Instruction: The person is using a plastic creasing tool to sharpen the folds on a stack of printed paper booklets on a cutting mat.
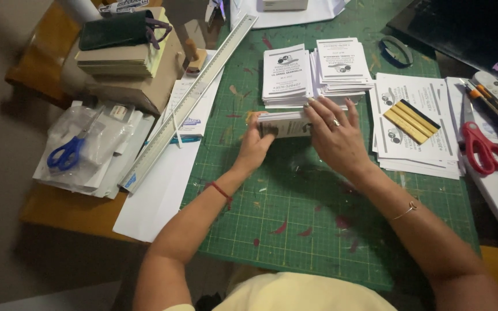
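Both hands hold a small stack of white printed cards [284, 124] on edge over a green cutting mat [295, 219]. My left hand [253, 148] cups the stack's left end. My right hand [335, 137], with a ring on one finger, covers its right end and top. Just beyond lie two more stacks of the same cards, one on the left [286, 76] and one on the right [343, 66].
A long metal ruler [191, 101] lies diagonally left of the mat. Blue scissors [67, 152] rest on plastic sleeves at left. Printed sheets with yellow strips [413, 121], red scissors [482, 148], an orange cutter [494, 109] and a remote sit at right.
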